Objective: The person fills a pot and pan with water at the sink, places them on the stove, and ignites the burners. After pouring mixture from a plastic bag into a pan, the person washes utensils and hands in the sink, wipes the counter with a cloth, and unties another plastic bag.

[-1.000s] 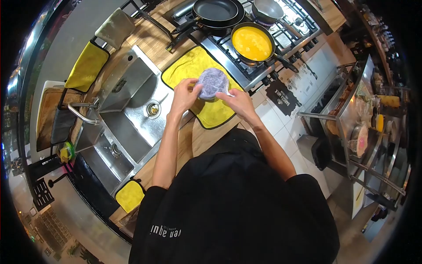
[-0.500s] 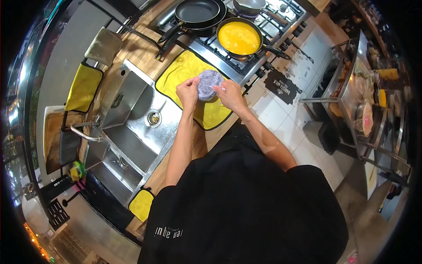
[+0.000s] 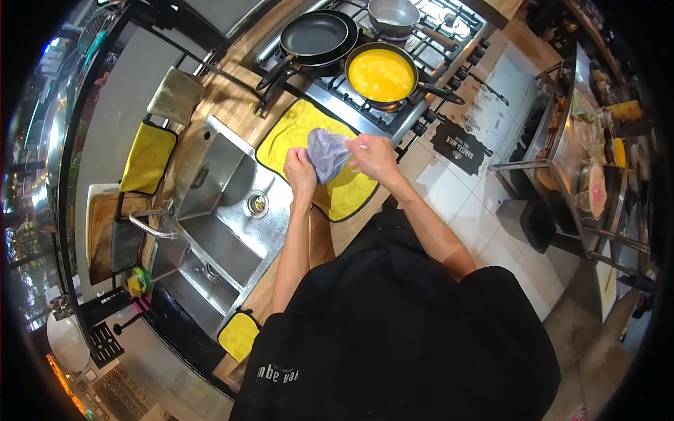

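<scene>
Over the yellow cloth [image 3: 291, 133] is a rounded, greyish-purple bundle [image 3: 324, 160] in thin, see-through plastic wrap. What lies inside cannot be made out. My left hand [image 3: 300, 170] is closed on the bundle's left edge, thumb and fingers pinching it. On the other side, my right hand [image 3: 373, 157] grips a gathered end of the plastic wrap [image 3: 339, 144], which stretches out taut from the bundle. The cloth, edged in black, lies on the wooden counter between the sink and the stove.
On the stove [image 3: 404, 126], a pan of yellow liquid [image 3: 381, 74] sits near stacked black pans [image 3: 314, 35] and a grey pot [image 3: 393, 17]. At left are a steel sink [image 3: 232, 193] and faucet [image 3: 151, 224]. A steel prep table [image 3: 554, 151] with food stands at right.
My right hand has drawn the plastic wrap out to the right, so the round bundle now has a stretched, pointed side. Both hands sit slightly lower in view, and the camera has shifted a little.
</scene>
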The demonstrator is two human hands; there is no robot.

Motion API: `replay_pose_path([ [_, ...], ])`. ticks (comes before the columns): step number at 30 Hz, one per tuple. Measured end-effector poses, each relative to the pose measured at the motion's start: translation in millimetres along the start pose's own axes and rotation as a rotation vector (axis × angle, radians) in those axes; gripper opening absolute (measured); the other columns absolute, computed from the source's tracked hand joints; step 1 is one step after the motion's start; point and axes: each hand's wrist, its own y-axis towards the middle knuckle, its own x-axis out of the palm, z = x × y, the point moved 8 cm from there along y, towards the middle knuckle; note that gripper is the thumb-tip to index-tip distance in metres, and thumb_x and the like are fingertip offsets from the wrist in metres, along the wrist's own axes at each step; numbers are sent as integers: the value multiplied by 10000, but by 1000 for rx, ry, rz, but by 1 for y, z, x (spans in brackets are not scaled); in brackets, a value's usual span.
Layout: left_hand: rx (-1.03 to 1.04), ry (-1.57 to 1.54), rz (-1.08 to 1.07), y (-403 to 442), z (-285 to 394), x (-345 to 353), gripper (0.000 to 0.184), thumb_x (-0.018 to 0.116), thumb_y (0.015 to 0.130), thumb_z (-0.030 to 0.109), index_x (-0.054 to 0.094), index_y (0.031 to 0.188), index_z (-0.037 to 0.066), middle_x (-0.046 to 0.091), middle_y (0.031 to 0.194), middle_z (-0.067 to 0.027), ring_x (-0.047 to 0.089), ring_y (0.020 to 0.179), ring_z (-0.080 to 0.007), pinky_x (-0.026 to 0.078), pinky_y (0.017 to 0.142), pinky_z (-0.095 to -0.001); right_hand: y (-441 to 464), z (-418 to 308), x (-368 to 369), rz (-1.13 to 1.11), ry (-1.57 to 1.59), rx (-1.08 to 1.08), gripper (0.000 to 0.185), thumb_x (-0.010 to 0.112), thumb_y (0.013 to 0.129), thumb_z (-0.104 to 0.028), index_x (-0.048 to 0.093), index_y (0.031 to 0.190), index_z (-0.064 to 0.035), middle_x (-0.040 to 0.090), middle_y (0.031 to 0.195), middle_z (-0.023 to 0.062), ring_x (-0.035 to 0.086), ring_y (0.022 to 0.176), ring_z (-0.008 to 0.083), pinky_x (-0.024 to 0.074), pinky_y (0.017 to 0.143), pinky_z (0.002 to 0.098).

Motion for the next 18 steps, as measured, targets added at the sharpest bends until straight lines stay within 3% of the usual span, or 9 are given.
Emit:
replay_pose_path([
  [1, 115, -60, 74, -1, 13, -12, 157, 535, 905, 131, 581, 905, -19, 602, 849, -175, 580, 788, -293, 453, 732, -380, 1, 1, 5, 15, 4, -11, 296, 638, 833, -248, 638, 758, 38, 642, 653, 165, 662, 664, 316, 509, 629, 410],
  [3, 337, -182, 141, -7, 47, -37, 124, 564, 846, 56, 566, 951, -8, 545, 951, -133, 510, 881, -291, 413, 797, -374, -1, -35, 22, 60, -361, -548, 302, 610, 844, -260, 666, 769, 27, 625, 739, 195, 634, 722, 345, 499, 670, 449],
  [4, 482, -158, 70, -13, 82, -53, 119, 583, 833, 42, 576, 942, -5, 552, 910, -119, 528, 821, -268, 432, 727, -354, 0, -46, 29, 11, -403, -539, 313, 591, 849, -272, 673, 756, 16, 608, 784, 208, 618, 744, 360, 490, 686, 463],
  [6, 440, -210, -268, -24, 109, -54, 110, 614, 811, 14, 574, 912, -1, 554, 854, -105, 540, 734, -232, 442, 637, -312, -5, -64, 43, -38, -447, -522, 328, 572, 855, -284, 680, 743, 5, 590, 828, 222, 601, 767, 374, 481, 703, 477],
  [9, 328, -289, -248, -25, 95, -50, 122, 629, 788, -22, 575, 896, 0, 560, 812, -88, 535, 672, -169, 427, 567, -268, -12, -89, 66, -146, -527, -601, 343, 546, 867, -254, 651, 715, 35, 593, 820, 199, 585, 779, 364, 472, 708, 445],
  [13, 246, -414, -92, -18, 71, -54, 117, 609, 792, -27, 584, 903, 1, 580, 761, -69, 544, 683, -128, 439, 599, -255, -28, -119, 70, -117, -454, -664, 315, 546, 817, -253, 652, 677, 8, 606, 773, 213, 601, 766, 381, 469, 699, 462],
  [16, 308, -375, -77, -18, 68, -52, 110, 614, 798, -5, 589, 905, -3, 604, 739, -80, 565, 678, -146, 455, 612, -272, -27, -105, 78, -240, -447, -715, 304, 541, 815, -261, 648, 692, -4, 621, 807, 213, 595, 768, 383, 465, 706, 453],
  [17, 281, -256, -75, -16, 61, -52, 123, 631, 806, 22, 591, 918, -10, 628, 740, -99, 584, 690, -154, 471, 629, -299, -25, -91, 87, -346, -506, -781, 272, 594, 839, -259, 665, 880, 1, 632, 813, 158, 614, 790, 317, 483, 689, 397],
  [18, 208, -348, -53, -15, 57, -55, 99, 629, 826, 36, 614, 909, -15, 628, 731, -106, 597, 674, -184, 486, 651, -318, -23, -86, 82, -506, -294, -615, 246, 582, 854, -222, 664, 942, -8, 651, 863, 135, 620, 860, 269, 484, 739, 360],
])
